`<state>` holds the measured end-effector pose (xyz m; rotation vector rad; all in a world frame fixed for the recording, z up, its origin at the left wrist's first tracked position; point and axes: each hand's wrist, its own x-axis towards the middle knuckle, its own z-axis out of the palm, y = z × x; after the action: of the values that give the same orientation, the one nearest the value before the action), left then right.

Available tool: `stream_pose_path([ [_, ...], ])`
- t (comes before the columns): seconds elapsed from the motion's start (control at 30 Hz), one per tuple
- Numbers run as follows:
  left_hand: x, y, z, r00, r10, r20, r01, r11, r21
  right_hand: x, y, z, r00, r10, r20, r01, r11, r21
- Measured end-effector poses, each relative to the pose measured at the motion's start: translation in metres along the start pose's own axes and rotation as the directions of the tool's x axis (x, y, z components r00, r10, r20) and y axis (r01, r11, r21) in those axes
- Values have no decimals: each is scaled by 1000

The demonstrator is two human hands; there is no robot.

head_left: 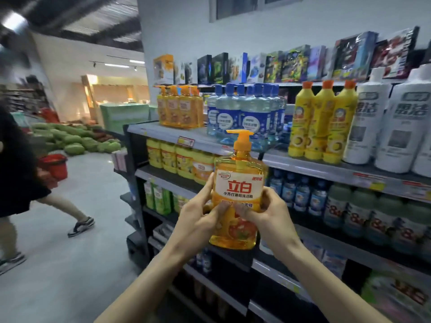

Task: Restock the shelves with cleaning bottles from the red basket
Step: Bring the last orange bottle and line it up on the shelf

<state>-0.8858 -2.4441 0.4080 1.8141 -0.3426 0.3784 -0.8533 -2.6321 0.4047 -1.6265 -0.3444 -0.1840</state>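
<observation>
Both hands are gripping an upright orange pump bottle [238, 194]: left hand [198, 220] and right hand [270, 213] are wrapping its lower sides, thumbs pressing the label. Beyond the fingertips, matching orange bottles [179, 106] are standing on the top shelf [161, 131].

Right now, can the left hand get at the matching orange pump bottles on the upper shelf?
Probably not yet: left hand and right hand both grip the held pump bottle. The orange pump bottles stand unobstructed at the shelf edge.

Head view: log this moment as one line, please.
both hands hold orange pump bottle upright | before shelves | matching bottles on top shelf | not yet placed
</observation>
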Motion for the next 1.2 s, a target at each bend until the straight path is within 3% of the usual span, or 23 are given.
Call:
stream_pose_path([
  [0.5, 141, -80, -134, 986, 7, -164, 3, 998, 58, 197, 22, 136, 982, -112, 154, 108, 993, 36],
  [0.73, 235, -104, -183, 974, 117, -196, -75, 975, 208, 311, 19, 181, 953, -240, 183, 234, 971, 54],
  [0.93, 312, -130, -239, 972, 159, -174, -90, 933, 348, 390, 17, 226, 932, -332, 147, 318, 941, 113],
  [1.2, 395, -182, -311, 948, 256, -189, -191, 933, 304, 482, 25, 298, 905, -414, 98, 404, 908, 106],
])
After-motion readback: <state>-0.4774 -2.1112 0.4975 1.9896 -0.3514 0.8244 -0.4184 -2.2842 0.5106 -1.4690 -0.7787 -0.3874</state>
